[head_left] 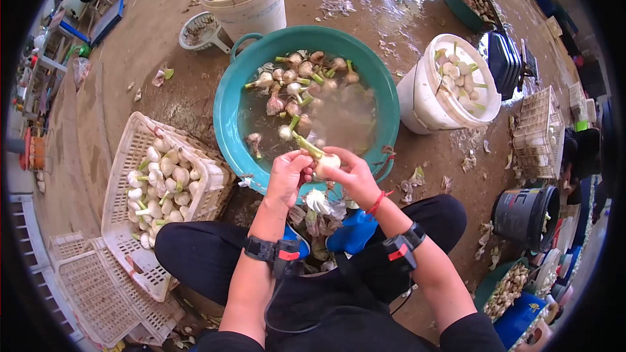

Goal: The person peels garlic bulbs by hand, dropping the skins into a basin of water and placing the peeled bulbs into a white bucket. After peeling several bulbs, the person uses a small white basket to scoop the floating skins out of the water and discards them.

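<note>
Garlic bulb [327, 164], centre of frame, above the tub's near edge: smooth, white, rounded, with a thick green stalk [308, 145] slanting to upper left. Right hand [352, 171] clamped on the bulb, thumb across the near side. Left hand [291, 175] has fingers bunched at the stalk side; cannot tell if it grips or only touches. Hands close together.

Teal tub [225, 120], upper centre: round, smooth plastic, broad rim, loop handle at upper left. Cloudy brown water inside; floating bulbs [277, 104], streaked and purplish with green stalks, crowd the left and upper part. Open water to the right of them. Near rim runs just beyond the wrists. Papery peelings [319, 203] heap below the rim, between blue shoes [352, 230].

Left of frame: white lattice crate [119, 186], tilted, slotted walls, glossy pale bulbs [163, 179]; its near edge close to the knee. Right: white bucket [417, 101], round, scuffed, pale bulbs in it, close beside the tub. Top: another white bucket [254, 16] heaped with dirty bulbs, slotted basket [197, 32] beside it.

Floor [160, 81] brown, wet, littered with scraps; widest open stretches at upper left and top centre.
</note>
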The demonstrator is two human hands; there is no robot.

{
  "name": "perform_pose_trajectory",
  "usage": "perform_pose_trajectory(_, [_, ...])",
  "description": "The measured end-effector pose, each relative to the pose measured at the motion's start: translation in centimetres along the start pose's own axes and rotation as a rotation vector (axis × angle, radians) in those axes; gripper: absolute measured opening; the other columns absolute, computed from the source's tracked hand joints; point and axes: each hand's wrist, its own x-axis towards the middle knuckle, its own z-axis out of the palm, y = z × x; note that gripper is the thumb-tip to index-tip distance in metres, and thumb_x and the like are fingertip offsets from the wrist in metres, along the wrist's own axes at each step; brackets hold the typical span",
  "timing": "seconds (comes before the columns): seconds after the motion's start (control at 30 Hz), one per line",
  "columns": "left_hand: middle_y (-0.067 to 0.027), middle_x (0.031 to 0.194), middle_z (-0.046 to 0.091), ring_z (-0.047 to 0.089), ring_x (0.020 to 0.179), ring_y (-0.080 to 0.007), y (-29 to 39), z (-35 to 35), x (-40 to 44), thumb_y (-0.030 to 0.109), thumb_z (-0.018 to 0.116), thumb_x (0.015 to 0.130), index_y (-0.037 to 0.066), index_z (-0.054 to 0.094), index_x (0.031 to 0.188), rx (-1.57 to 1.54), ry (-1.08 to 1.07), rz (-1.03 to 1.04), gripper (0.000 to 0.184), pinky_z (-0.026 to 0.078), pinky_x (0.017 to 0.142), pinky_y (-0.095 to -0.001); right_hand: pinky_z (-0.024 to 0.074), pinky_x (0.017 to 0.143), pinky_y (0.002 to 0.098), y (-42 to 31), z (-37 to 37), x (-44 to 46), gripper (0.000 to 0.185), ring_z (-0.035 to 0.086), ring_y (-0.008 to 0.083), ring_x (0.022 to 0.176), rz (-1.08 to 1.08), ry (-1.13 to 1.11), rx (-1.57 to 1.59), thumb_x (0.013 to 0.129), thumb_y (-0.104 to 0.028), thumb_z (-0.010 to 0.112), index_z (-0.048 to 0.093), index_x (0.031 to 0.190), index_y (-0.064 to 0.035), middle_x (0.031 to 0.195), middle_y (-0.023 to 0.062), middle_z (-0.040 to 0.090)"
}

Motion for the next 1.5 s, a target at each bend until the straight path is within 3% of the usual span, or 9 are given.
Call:
perform_pose_trajectory(0.37, [0.0003, 0.069, 0.059, 0.052, 0.058, -0.0046, -1.1, 0.7, 0.0, 0.008, 0.057, 0.081, 0.003, 0.061, 0.080, 0.220, 0.048, -0.009, 0.007, 0.044, 0.050, -0.0179, 0.0524, 0.080, 0.0290, 1.7, -0.6, -1.1, 0.046, 0.056, 0.0188, 0.097, -0.359, 0.129, -0.548, 0.075, -0.006, 0.068, 0.052, 0.118, -0.0019, 0.107, 0.0078, 0.049])
perform_pose_trajectory(0.43, [0.0010, 0.066, 0.057, 0.051, 0.056, -0.0046, -1.2, 0.9, -0.1, 0.008, 0.057, 0.082, 0.004, 0.060, 0.079, 0.133, 0.042, -0.074, 0.006, 0.044, 0.050, -0.0172, 0.0517, 0.078, 0.0284, 1.2, -1.2, -1.0, 0.047, 0.057, 0.0172, 0.095, 0.202, -0.023, 0.457, 0.081, -0.013, 0.064, 0.047, 0.123, -0.0025, 0.105, 0.0070, 0.055])
perform_pose_trajectory(0.6, [0.0018, 0.068, 0.056, 0.046, 0.050, -0.0022, -1.1, 1.7, -1.4, 0.008, 0.062, 0.080, 0.007, 0.058, 0.083, 0.135, -0.055, -0.111, 0.005, 0.038, 0.043, -0.0154, 0.0480, 0.072, 0.0238, 1.8, -1.4, -1.5, 0.044, 0.058, 0.0120, 0.086, -0.048, -0.068, -0.128, 0.090, -0.026, 0.052, 0.043, 0.127, -0.0030, 0.102, 0.0054, 0.058])
perform_pose_trajectory(0.8, [0.0014, 0.064, 0.052, 0.040, 0.043, -0.0005, -0.9, 1.8, -2.8, 0.002, 0.060, 0.077, 0.005, 0.050, 0.081, -0.033, -0.198, -0.163, 0.011, 0.028, 0.035, -0.0122, 0.0485, 0.060, 0.0234, 1.9, -3.9, -0.3, 0.036, 0.058, 0.0126, 0.071, 0.520, -0.660, 0.830, 0.091, -0.037, 0.049, 0.053, 0.104, -0.0034, 0.092, 0.0056, 0.058])
perform_pose_trajectory(0.87, [0.0014, 0.063, 0.052, 0.039, 0.040, -0.0002, -1.4, 1.7, -2.8, -0.001, 0.055, 0.074, 0.005, 0.049, 0.080, -0.191, -0.201, -0.155, 0.010, 0.026, 0.032, -0.0135, 0.0485, 0.059, 0.0219, 1.6, -3.3, -0.8, 0.036, 0.057, 0.0121, 0.066, 0.591, -0.645, 0.829, 0.090, -0.039, 0.049, 0.053, 0.094, -0.0036, 0.088, 0.0054, 0.058])
perform_pose_trajectory(0.93, [0.0011, 0.062, 0.051, 0.037, 0.038, -0.0003, -1.5, 1.8, -2.5, -0.002, 0.052, 0.073, 0.005, 0.050, 0.080, -0.191, -0.114, -0.128, 0.010, 0.025, 0.030, -0.0143, 0.0487, 0.059, 0.0212, 0.9, -1.1, -1.8, 0.031, 0.057, 0.0110, 0.066, 0.236, 0.099, 0.177, 0.087, -0.033, 0.057, 0.055, 0.091, -0.0022, 0.083, 0.0040, 0.059])
perform_pose_trajectory(1.07, [0.0012, 0.059, 0.050, 0.037, 0.036, -0.0012, -1.0, 1.3, -2.6, -0.001, 0.054, 0.073, 0.004, 0.051, 0.081, -0.025, -0.062, -0.155, 0.010, 0.025, 0.030, -0.0147, 0.0503, 0.065, 0.0251, 1.0, -2.1, -2.0, 0.042, 0.058, 0.0100, 0.075, -0.029, -0.101, -0.204, 0.077, -0.017, 0.071, 0.052, 0.111, -0.0015, 0.095, 0.0040, 0.058])
perform_pose_trajectory(1.27, [0.0006, 0.062, 0.050, 0.041, 0.039, -0.0041, -1.6, 0.7, -1.0, -0.004, 0.052, 0.072, 0.005, 0.050, 0.085, -0.408, -0.106, -0.136, 0.017, 0.032, 0.032, -0.0163, 0.0466, 0.075, 0.0263, 1.2, -2.2, -2.3, 0.049, 0.055, 0.0115, 0.090, 0.220, -0.275, 0.348, 0.080, -0.020, 0.064, 0.045, 0.123, -0.0056, 0.107, 0.0039, 0.055])
perform_pose_trajectory(1.5, [0.0021, 0.072, 0.054, 0.048, 0.062, -0.0047, -3.0, 3.1, -2.2, 0.004, 0.061, 0.083, 0.004, 0.051, 0.078, 0.314, 0.074, 0.294, 0.012, 0.041, 0.055, -0.0209, 0.0463, 0.080, 0.0258, 2.3, -2.5, -1.1, 0.040, 0.055, 0.0108, 0.095, -0.035, 0.008, 0.131, 0.090, -0.021, 0.050, 0.046, 0.123, -0.0003, 0.107, 0.0057, 0.057])
